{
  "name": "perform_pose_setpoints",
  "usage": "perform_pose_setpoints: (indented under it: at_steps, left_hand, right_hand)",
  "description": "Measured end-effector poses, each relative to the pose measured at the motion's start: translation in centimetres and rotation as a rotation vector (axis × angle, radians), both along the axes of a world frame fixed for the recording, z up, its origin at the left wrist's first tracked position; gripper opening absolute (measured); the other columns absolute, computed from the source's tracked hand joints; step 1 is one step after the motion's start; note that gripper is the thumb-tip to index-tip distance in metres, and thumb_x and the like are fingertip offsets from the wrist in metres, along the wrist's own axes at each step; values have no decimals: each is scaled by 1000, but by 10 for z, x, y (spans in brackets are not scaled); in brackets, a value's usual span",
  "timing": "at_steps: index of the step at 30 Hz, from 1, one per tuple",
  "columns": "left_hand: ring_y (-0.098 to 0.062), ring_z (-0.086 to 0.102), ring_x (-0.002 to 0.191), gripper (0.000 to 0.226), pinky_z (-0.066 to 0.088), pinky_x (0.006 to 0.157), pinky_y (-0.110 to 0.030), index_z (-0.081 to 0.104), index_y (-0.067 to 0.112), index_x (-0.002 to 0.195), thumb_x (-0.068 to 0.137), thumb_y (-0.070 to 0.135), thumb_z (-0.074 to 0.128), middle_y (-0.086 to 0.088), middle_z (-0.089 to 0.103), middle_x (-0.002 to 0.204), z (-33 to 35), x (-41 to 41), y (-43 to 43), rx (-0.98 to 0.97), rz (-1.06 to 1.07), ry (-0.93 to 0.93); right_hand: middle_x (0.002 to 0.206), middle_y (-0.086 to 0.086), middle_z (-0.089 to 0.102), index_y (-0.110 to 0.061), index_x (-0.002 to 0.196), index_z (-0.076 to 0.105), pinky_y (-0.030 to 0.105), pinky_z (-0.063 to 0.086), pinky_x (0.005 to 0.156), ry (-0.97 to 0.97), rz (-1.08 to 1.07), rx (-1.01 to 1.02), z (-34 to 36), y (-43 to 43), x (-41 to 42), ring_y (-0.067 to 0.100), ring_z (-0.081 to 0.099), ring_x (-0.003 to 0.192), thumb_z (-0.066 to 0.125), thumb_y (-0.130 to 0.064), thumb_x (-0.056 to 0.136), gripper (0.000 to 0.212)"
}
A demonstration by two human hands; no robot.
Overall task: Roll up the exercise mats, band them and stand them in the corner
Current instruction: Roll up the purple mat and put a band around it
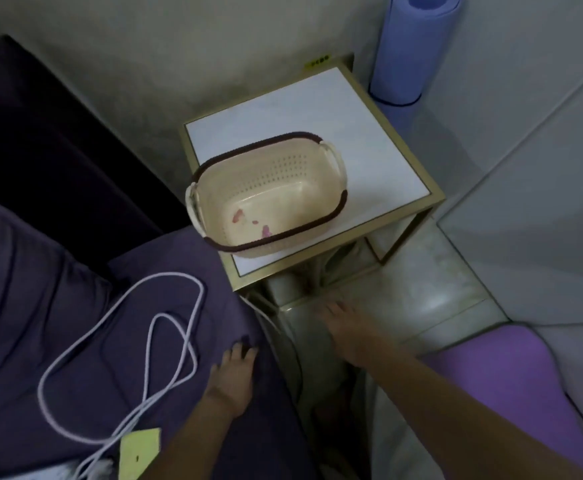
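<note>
A rolled blue mat (414, 50) stands upright in the far right corner, with a dark band round its lower end. A purple mat (501, 379) lies at the lower right, partly under my right forearm. My left hand (231, 379) rests on the dark purple bed cover (75, 323), fingers spread. My right hand (345, 330) reaches down between the bed and the side table (380, 150), fingers extended and blurred, holding nothing that I can see.
A cream plastic basket (265, 192) with a dark rim sits on the white-topped, gold-framed side table. A white cable (165, 341) loops over the bed beside a yellow tag (139, 448). Pale tiled floor (525, 202) spreads to the right.
</note>
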State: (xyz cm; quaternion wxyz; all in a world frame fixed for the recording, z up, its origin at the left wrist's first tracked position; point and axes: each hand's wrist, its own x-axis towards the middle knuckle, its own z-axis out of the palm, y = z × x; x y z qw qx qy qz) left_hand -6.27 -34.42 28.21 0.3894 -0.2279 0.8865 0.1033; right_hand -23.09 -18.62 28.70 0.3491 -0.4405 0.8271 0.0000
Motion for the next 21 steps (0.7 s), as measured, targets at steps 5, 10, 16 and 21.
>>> perform_pose_setpoints:
  at_steps: [5, 10, 16, 21]
  left_hand:
    - [-26, 18, 140, 67, 31, 107, -42, 9, 27, 151, 94, 14, 43, -5, 6, 157, -29, 59, -11, -10, 60, -87]
    - [-27, 21, 138, 71, 40, 100, -38, 13, 24, 150, 89, 7, 46, -7, 9, 154, -47, 80, -15, 16, 114, 34]
    - [-25, 12, 140, 84, 46, 90, -34, 8, 26, 151, 84, 13, 58, -3, 5, 154, -49, 93, -13, 49, 136, 99]
    - [-24, 18, 138, 84, 42, 95, -33, 8, 26, 149, 83, 24, 60, -5, 11, 151, -55, 95, -14, -40, 31, 87]
  right_hand:
    - [158, 6, 10, -20, 151, 17, 39, 19, 116, -151, 135, 43, -19, -28, 46, 29, 15, 143, 43, -2, 93, 67]
    - [159, 5, 9, -22, 151, 18, 36, 25, 112, -215, 204, 56, -44, -56, 79, 30, 23, 141, 43, -12, 95, 62]
    - [160, 0, -10, -35, 151, 9, 37, 41, 103, -269, 241, 112, -71, -66, 105, 29, 35, 137, 46, -12, 94, 71]
    - [160, 0, -6, -38, 150, 9, 38, 38, 106, -223, 306, 137, -78, -69, 99, 29, 32, 138, 44, -12, 95, 70]
